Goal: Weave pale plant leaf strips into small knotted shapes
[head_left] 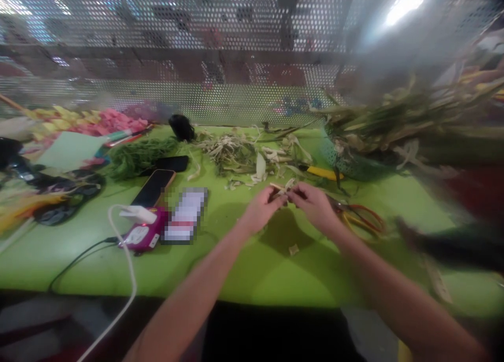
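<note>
L hand (262, 210) & R hand (315, 204) meet fingertip to fingertip over the green table (236, 270). Both are pinched shut on a pale leaf strip (281, 187), which sits btwn the two sets of fingers, held just above the tabletop. Motion blur hides exactly which fingers press it. Forearms come in from the near edge and angle toward each other.

Around the grip:
- Just nearer the person than the grip: a small leaf scrap (293, 249) lying on the table, apart from both hands.
- Just beyond the grip: a loose pile of dry leaf trimmings (244, 153).
- Right of the grip, close to the R hand: scissors w/ orange handles (364, 219), flat on the table.
- Beyond & right of the grip: a yellow-handled tool (323, 172) beside a green basket (348, 165) full of long leaves (badly blurred).
- Left of the grip, near: a blurred-out card, then a pink device (142, 234) w/ a white cable (126, 267) running off the near edge.
- Further left & beyond: a phone (154, 188) lying screen up, a dark green bundle of fronds (136, 156), and pink & yellow cut pieces (100, 121).
- Well beyond the grip: a perforated metal screen (236, 84) along the back of the table.
</note>
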`<state>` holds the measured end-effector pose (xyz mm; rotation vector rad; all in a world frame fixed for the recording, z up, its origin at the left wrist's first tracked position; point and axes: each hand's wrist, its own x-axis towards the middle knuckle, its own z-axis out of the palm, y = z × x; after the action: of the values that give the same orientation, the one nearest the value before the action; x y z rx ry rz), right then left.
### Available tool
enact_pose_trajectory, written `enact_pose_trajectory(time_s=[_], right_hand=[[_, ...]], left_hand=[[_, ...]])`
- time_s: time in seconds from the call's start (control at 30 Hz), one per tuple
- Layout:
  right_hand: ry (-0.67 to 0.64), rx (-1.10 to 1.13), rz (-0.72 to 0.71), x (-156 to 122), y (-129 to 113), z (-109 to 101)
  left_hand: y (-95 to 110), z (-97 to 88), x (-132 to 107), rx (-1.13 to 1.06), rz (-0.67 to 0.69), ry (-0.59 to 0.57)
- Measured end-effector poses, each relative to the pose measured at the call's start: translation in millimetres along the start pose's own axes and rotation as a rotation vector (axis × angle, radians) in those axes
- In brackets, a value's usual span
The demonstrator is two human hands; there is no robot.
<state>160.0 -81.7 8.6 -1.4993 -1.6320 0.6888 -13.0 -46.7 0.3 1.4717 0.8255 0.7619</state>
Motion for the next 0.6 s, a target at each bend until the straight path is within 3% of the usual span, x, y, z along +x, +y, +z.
enact_pose_trajectory(time_s=[0.13,0.33,0.47,0.6], right_hand=[[0.019,-0.069,-0.044,0.0,-0.4,0.3],[0.027,-0.084,-0.048,0.4,-2.0,-1.0],[0.054,-0.106,-0.093,0.9,-2.3,-4.1],[0.112,-0.143,-0.275,1.1,-5.8,-8.6]], left_hand=[[-3.0,2.3,1.5,-0.072,-0.009,0.052],[-5.7,-0.4,2.4,-0.103,-0.030,0.042],[-5.8,-5.4,3.2,0.081,-0.005,0.046],[-5.3,-1.0,5.8,0.294,0.015,0.001]])
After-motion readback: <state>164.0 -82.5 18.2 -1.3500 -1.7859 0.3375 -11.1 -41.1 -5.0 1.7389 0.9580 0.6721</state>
